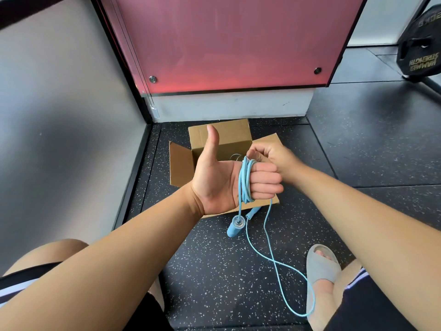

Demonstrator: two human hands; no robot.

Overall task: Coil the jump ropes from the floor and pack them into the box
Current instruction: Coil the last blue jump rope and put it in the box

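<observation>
Coiling appears in progress: left hand (222, 180) holds jump rope (245, 185) wound round its curled fingers, right hand (274, 158) pinches it, slack trails on the floor (210, 271) before the box (222, 134); next, wind remaining slack with both hands.

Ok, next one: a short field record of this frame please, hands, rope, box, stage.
left-hand grip: thumb up, light blue jump rope wound round curled fingers
right-hand grip: pinches rope at coil's top
loose rope: trails over speckled floor past grey slipper
brown cardboard box: open on floor, beyond hands
stage: coiling unfinished, not packed
</observation>
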